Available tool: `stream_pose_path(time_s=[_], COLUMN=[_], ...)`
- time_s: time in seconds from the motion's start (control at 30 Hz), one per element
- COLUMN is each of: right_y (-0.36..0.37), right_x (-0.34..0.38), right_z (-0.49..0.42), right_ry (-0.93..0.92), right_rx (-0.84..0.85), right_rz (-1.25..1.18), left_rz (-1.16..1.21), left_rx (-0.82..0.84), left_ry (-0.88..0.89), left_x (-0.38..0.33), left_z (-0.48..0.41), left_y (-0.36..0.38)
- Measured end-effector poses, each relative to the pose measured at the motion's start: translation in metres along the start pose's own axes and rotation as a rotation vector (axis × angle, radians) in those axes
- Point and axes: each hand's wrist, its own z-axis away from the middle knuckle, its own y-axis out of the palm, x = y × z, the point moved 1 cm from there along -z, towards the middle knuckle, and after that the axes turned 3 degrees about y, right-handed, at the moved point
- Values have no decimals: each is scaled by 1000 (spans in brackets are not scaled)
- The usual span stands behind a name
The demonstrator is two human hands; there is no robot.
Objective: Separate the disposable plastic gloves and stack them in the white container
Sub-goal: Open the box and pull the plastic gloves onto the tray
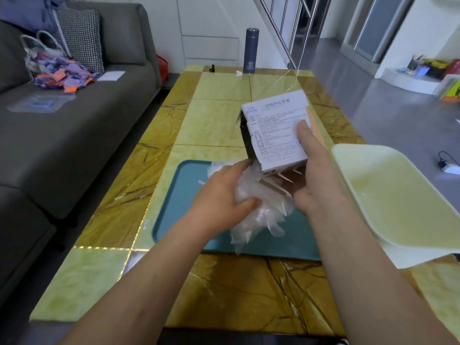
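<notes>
- My right hand grips the box, thumb across its white label, open end tipped down.
- Gloves spill from that open end in a clear, crumpled bunch, hanging over the tray.
- My left hand has its fingers curled into the bunch, gripping it.
- The label's heading reads "PVC手套"; the small print is too blurred to read.
- The white container sits at my right, just beside the tray on the surface.
- A flask stands at the far end.
</notes>
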Motion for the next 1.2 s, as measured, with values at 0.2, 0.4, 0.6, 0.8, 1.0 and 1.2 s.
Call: stream_pose_path(time_s=[0.2,0.4,0.6,0.8,1.0,1.2], right_y=[-5,4,14,28,43,45], right_x=[30,51,65,82,83,62], right_z=[9,27,36,51,65,56], right_ry=[-242,-590,-783,-887,-784,-406], right_rx=[-36,-41,28,84,27,-62], right_rz=[31,291,353,343,147,-135], left_rz=[-185,-114,135,123,85,179], left_rx=[0,90,29,-136,-44,332], left_ry=[-61,-21,-93,-20,33,-129], left_x=[7,-16,-17,-27,-51,-47], left_z=[1,-2,1,0,-8,1], left_y=[-12,-21,-44,-63,-64,-27])
